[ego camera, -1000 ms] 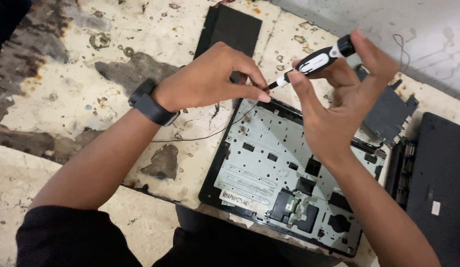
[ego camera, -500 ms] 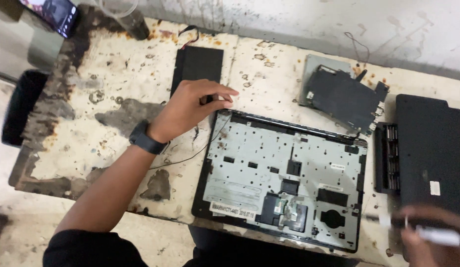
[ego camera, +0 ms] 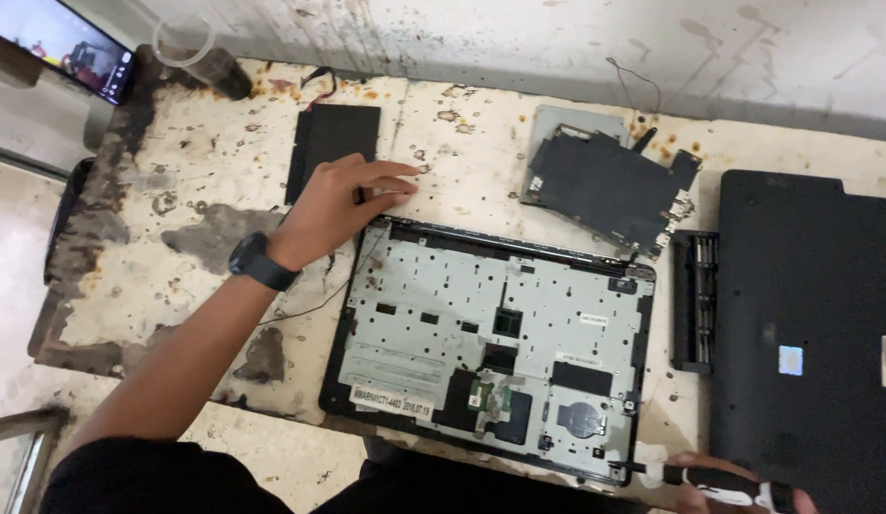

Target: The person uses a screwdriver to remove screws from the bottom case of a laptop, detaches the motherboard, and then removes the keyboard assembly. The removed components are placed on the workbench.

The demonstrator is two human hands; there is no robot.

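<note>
From the head camera, we look down on a stained, worn desk. Our left hand lies flat and released, fingers spread, its fingertips on the desk just beyond the top left corner of the opened laptop base, with nothing in its grasp. A black watch sits on that wrist. The hand partly covers the lower end of a flat black battery pack lying behind it.

Our right hand is cut off by the bottom edge of the frame; we see only knuckles and fingers closed around a black and white screwdriver, whose tip points at the base's lower right corner. How much of the tool lies beyond the frame we cannot tell.

The base shows its grey metal plate with the circuit parts bare. Behind it a removed dark circuit board rests on a grey plate. To the right stand a black bit holder and a black laptop cover, which runs off the right edge. A lit screen shows at the top left, only partly in view.
</note>
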